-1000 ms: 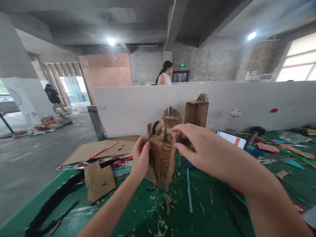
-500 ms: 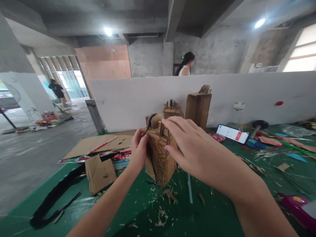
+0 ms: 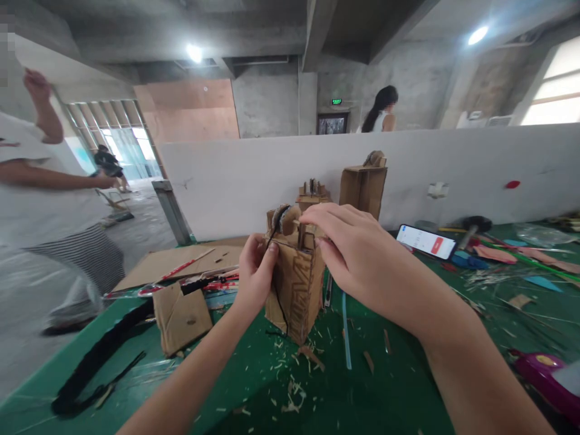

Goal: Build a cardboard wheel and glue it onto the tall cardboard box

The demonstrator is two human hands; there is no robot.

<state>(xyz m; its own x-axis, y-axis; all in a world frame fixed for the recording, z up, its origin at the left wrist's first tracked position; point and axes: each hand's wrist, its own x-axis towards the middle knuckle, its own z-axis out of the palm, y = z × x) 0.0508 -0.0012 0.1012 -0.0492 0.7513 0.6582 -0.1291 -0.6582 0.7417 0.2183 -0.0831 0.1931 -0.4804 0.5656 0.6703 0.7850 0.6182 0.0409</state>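
A cardboard box stands upright on the green table, with a cardboard wheel between uprights on its top. A black cord passes over the wheel and hangs down the box's left side. At the top left edge, my left hand is closed, thumb and forefinger pinching the cord against the box. My right hand curls over the upper right, its fingertips at the upright beside the wheel and its thumb on the box's side. Its far fingers are partly hidden.
Behind stand a smaller cardboard piece and a taller cardboard box. A phone, a purple glue gun, a cardboard square and a black strap lie around. A person is at the left.
My right hand's thumb has drawn in closer to the box's top edge. My left hand stays at the cord. A person has come into view at the left; another behind the partition has moved right.
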